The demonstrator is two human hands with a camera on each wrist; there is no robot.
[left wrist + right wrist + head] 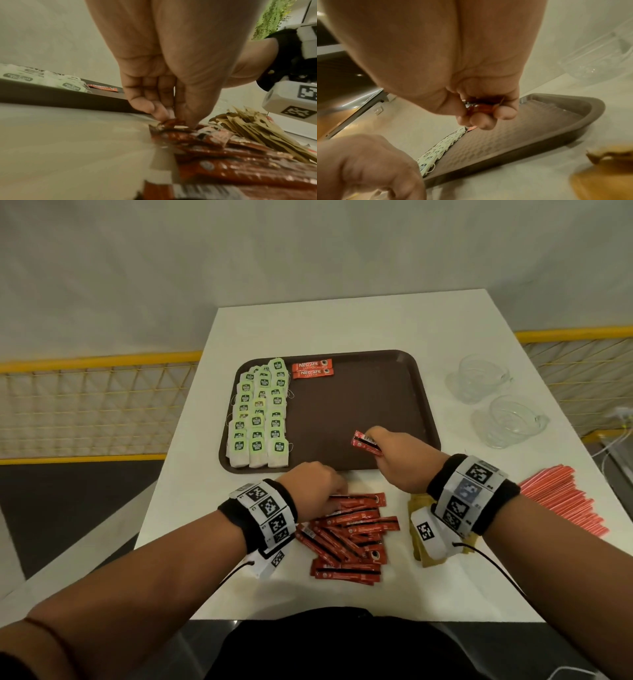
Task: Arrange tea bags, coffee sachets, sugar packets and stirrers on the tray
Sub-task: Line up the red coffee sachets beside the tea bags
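A brown tray point(376, 364) lies on the white table. Rows of green-labelled tea bags point(259, 414) fill its left side, and two red coffee sachets point(312, 369) lie at its far edge. My right hand point(394, 453) hovers over the tray's near right part and grips a red coffee sachet point(365, 442), also seen in the right wrist view as the sachet point(481, 106) in curled fingers. My left hand point(318, 486) reaches into the loose pile of coffee sachets point(349, 535) in front of the tray and pinches the top sachet point(173, 122) between thumb and fingertips point(159, 112).
Brown sugar packets point(419, 542) lie under my right wrist, right of the sachet pile. Red stirrers point(565, 498) lie at the right table edge. Two clear glass cups point(507, 419) stand right of the tray. A yellow railing point(96, 405) runs behind the table.
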